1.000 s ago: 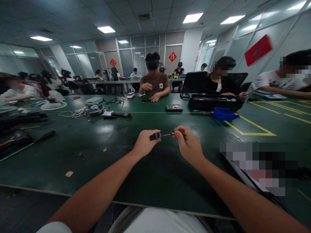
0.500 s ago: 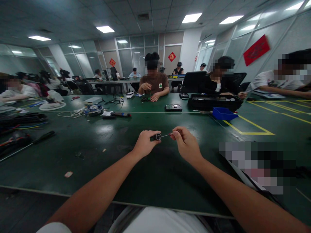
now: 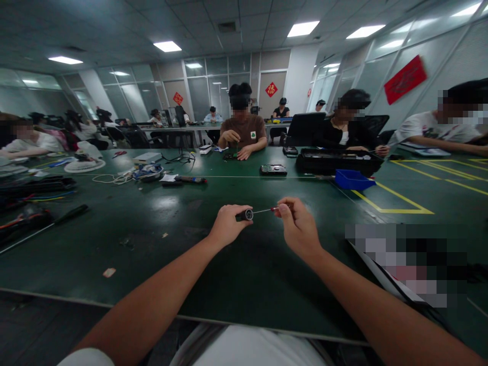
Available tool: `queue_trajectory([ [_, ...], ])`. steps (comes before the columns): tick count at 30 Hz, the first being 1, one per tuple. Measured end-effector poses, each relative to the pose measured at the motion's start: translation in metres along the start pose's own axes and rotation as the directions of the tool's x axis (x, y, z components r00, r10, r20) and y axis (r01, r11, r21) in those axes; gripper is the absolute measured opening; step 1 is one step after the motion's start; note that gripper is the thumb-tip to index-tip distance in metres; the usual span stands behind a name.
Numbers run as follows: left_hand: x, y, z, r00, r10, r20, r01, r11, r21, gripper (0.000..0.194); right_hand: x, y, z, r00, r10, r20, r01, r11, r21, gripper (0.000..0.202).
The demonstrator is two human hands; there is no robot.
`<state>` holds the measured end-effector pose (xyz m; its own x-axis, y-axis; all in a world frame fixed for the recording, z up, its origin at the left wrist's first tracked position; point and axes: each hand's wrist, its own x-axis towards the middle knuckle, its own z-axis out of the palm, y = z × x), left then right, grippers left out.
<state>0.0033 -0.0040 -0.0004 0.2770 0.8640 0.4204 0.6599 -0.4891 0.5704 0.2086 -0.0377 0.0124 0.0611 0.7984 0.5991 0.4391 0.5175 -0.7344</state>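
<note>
My left hand (image 3: 227,224) is closed around a small black cylindrical part (image 3: 247,215), its round end with a pale ring turned toward me. My right hand (image 3: 299,223) pinches the reddish handle of a thin screwdriver (image 3: 263,210). The screwdriver's metal shaft points left, and its tip is at the right side of the cylinder; whether it is inside or only touching I cannot tell. Both hands are held above the green table (image 3: 213,274).
A long screwdriver (image 3: 70,215) and dark cabled parts lie at left. Farther back are a second tool (image 3: 192,180), a hard drive (image 3: 273,170), a long black housing (image 3: 339,161) and a blue bin (image 3: 354,179). Papers lie at right. A person works opposite.
My right hand has drawn slightly right with the screwdriver, so more of its shaft shows beside the cylinder. My left hand stays in place. The view has shifted slightly.
</note>
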Motion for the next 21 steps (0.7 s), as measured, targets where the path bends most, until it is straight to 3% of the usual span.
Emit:
queue_trajectory([
  [8,0.0005,-0.0046,0.0019,1.0,0.01,0.009,-0.01,1.0,0.004,0.039,0.0,-0.0009,-0.0022,0.999,-0.027,-0.033,0.027,0.999,-0.026,0.021],
  [14,0.0011,-0.0055,0.0037,1.0,0.004,0.007,-0.004,1.0,0.003,0.04,-0.0007,0.0027,0.0004,0.995,-0.068,0.07,0.072,0.996,-0.05,0.02],
  [21,0.0012,-0.0034,0.0014,1.0,0.01,0.012,-0.01,1.0,0.012,0.038,0.0002,0.0022,-0.0027,0.999,-0.05,0.012,0.05,0.998,-0.039,0.02],
])
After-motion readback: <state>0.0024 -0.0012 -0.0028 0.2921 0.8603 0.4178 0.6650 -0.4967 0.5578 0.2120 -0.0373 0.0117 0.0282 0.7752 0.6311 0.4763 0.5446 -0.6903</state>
